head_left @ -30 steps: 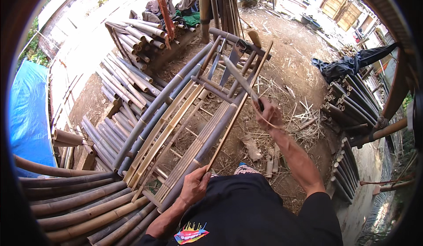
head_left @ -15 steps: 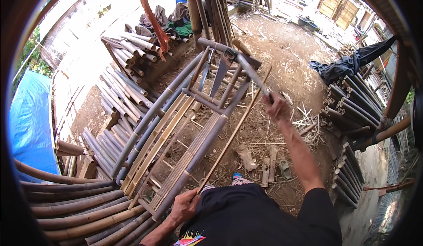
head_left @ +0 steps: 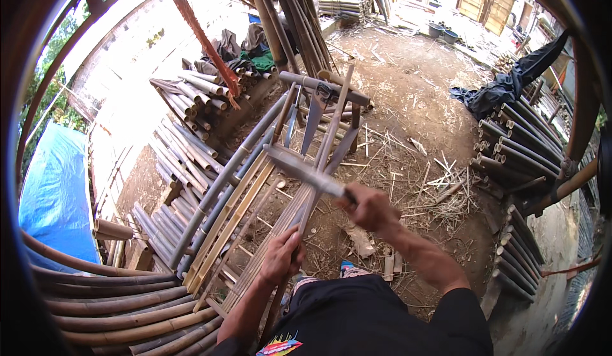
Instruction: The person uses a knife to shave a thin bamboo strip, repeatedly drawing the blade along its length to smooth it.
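In my right hand (head_left: 375, 208) is a machete (head_left: 305, 172), gripped by its dark handle. Its broad blade points left and crosses a long bamboo strip (head_left: 339, 108); motion blur hides whether they touch. My left hand (head_left: 280, 256) is closed round that strip, which slants from beside my leg up to the far end of a bamboo bench frame (head_left: 226, 157). Slats run along the frame under my left arm. A handsaw (head_left: 312, 124) with a dark handle hangs at the far crossbar, beside another metal blade (head_left: 292, 126).
Stacked bamboo poles (head_left: 191, 142) lie to the left, and curved poles (head_left: 115, 305) at lower left. More cut poles (head_left: 516, 139) are piled at right below a dark cloth (head_left: 503, 88). Shavings (head_left: 446, 196) litter the dirt floor. A blue tarp (head_left: 54, 190) hangs far left.
The machete has swung left and down, from beyond the strip to across it. My left hand has moved forward with the strip, which now stands steeper over the bench frame.
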Demonstrator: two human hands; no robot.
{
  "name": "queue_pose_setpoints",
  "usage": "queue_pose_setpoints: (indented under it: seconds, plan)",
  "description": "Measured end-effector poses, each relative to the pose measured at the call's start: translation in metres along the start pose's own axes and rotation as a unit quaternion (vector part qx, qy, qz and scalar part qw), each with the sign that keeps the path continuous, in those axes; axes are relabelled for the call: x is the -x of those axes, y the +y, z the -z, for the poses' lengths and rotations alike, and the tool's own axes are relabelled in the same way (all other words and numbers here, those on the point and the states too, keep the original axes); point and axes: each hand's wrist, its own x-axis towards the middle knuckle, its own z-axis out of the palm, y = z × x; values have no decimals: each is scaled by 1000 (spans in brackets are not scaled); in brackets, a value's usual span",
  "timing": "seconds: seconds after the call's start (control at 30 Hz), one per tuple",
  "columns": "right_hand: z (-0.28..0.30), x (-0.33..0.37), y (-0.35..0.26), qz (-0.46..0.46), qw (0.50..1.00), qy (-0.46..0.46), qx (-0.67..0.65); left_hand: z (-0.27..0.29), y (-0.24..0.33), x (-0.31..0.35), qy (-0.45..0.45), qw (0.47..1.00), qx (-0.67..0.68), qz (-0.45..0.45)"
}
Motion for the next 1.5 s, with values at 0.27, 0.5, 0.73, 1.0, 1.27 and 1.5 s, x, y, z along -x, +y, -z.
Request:
queue_pose_setpoints:
  seconds: [0.27, 0.5, 0.73, 1.0, 1.27, 1.5]
  plan:
    - [3, 13, -16, -101, 989, 38, -101, -42, 22, -8, -25, 999, -30, -31]
    - [-4, 3, 41, -202, 976, 67, -53, -29, 6, 26, -44, 998, -40, -16]
    - [14, -10, 43, -245, 965, 87, 23, 5, -2, 61, -65, 996, -53, 21]
    - [12, -2, 68, -145, 978, 134, 65, 36, -22, 82, -89, 995, -34, 5]
    - [56, -21, 109, -220, 960, 117, 124, 47, -33, 104, -101, 994, -31, 18]
    - [146, -23, 173, -378, 897, 205, 104, 83, -48, 130, -78, 996, -28, 33]
